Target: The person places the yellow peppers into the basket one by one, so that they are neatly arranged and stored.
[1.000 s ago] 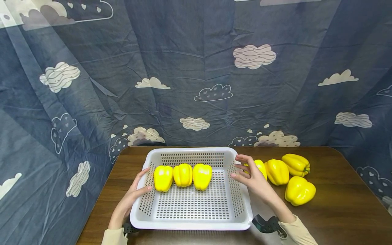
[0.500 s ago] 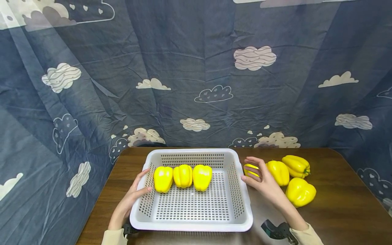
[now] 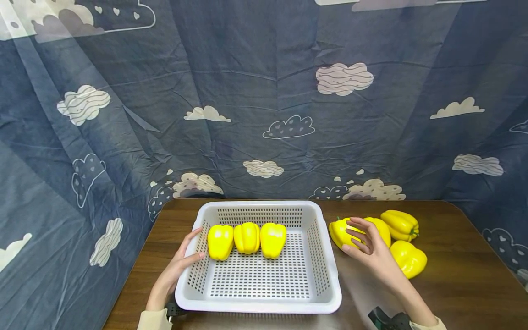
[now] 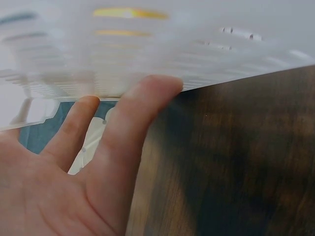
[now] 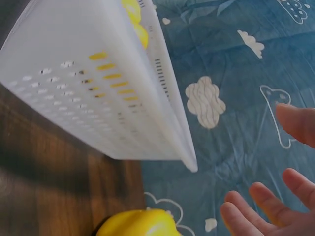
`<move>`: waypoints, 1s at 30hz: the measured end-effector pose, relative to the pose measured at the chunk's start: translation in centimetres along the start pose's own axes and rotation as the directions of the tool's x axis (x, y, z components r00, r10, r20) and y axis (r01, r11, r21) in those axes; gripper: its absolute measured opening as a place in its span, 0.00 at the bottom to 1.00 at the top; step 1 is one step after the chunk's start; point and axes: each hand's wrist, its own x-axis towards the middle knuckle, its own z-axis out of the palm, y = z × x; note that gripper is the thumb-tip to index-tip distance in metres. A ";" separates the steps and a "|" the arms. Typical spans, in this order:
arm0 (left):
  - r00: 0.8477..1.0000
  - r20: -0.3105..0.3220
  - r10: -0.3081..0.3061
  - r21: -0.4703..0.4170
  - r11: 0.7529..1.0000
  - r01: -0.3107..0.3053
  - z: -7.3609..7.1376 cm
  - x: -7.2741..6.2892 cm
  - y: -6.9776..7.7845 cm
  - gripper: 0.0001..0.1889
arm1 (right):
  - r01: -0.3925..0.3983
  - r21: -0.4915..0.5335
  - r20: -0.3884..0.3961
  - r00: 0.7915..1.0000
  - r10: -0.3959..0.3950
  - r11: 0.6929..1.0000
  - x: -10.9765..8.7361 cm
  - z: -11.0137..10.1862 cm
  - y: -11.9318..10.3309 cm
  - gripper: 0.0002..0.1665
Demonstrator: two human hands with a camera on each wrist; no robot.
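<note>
A white perforated plastic basket holds three yellow bell peppers in a row toward its back. My left hand rests at the basket's left side, its thumb and fingers extended against the wall; the left wrist view shows the thumb touching the outer wall. To the right of the basket, my right hand hovers over the nearest loose bell pepper, fingers spread and slightly bent, with nothing held. That hand partly covers this pepper and the bell pepper behind it.
Two more yellow bell peppers lie farther right, one at the back and one nearer the front. Everything stands on a dark wooden table. A blue cloud-patterned cloth hangs behind the table's back edge.
My right hand has moved right, from the basket's right rim to over the loose bell peppers. The left hand, the basket and the peppers have stayed in place.
</note>
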 end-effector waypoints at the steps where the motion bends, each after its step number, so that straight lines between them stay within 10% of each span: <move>1: 1.000 -0.001 -0.001 0.000 1.000 0.001 0.0 0.0 0.0 0.35 | 0.013 0.004 -0.004 1.000 -0.013 1.000 -0.1 -0.1 0.2 0.40; 30: 1.000 -0.001 0.021 -0.002 1.000 -0.021 -0.1 0.1 -0.3 0.36 | 0.197 -0.020 -0.146 0.969 -0.198 0.980 -3.4 -4.2 2.9 0.44</move>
